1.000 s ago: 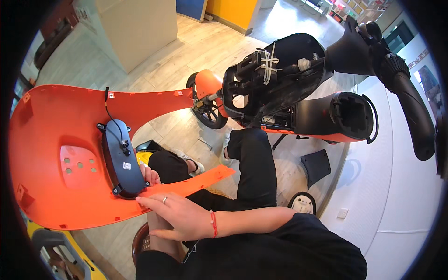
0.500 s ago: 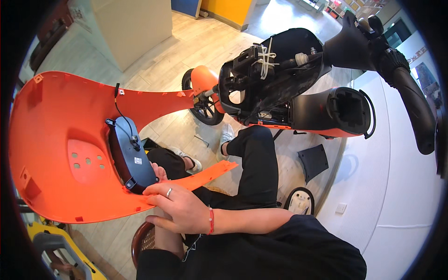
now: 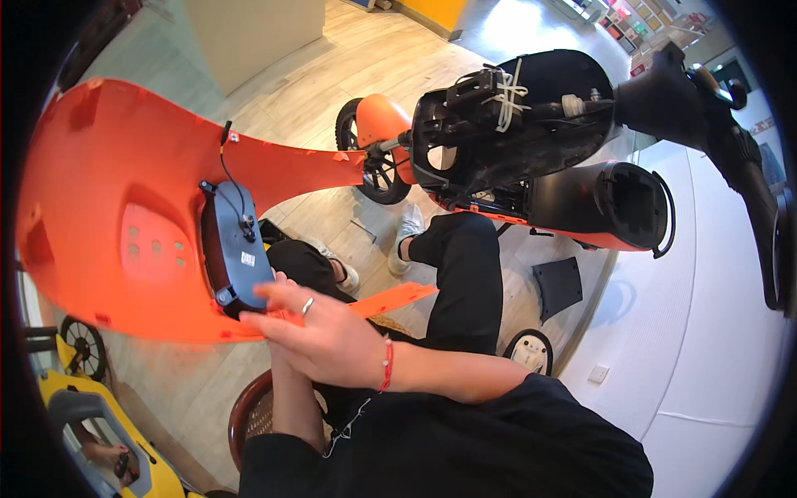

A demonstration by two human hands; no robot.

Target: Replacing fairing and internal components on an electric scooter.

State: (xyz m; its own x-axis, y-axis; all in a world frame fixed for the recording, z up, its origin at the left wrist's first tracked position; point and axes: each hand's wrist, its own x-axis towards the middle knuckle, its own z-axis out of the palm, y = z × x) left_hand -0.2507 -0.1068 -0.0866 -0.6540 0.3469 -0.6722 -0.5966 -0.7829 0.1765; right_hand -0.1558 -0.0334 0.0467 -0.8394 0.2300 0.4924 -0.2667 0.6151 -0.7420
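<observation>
A large orange scooter body panel (image 3: pixel 91 191) is held up at the left, its inner side toward me. A dark lamp-like unit (image 3: pixel 237 241) with a thin black cable is fixed in it. My left hand (image 3: pixel 280 277) grips the panel's near edge by that unit; most of this hand is hidden behind my right. My right hand (image 3: pixel 328 336), slightly blurred, is in front of the same edge with fingers stretched and apart. A narrow orange strip (image 3: pixel 394 300) extends rightward beyond my right hand.
The partly stripped scooter (image 3: pixel 515 141) stands ahead, its handlebar (image 3: pixel 747 199) reaching far right. A dark cover (image 3: pixel 558 286) and a black-rimmed white part (image 3: pixel 530 353) lie on the floor (image 3: pixel 357 249) at right. A yellow-framed vehicle (image 3: pixel 108 415) is at lower left.
The panel's near edge has risen, and the panel has tilted. My right hand's fingers have come off the edge and spread. The view has shifted a little.
</observation>
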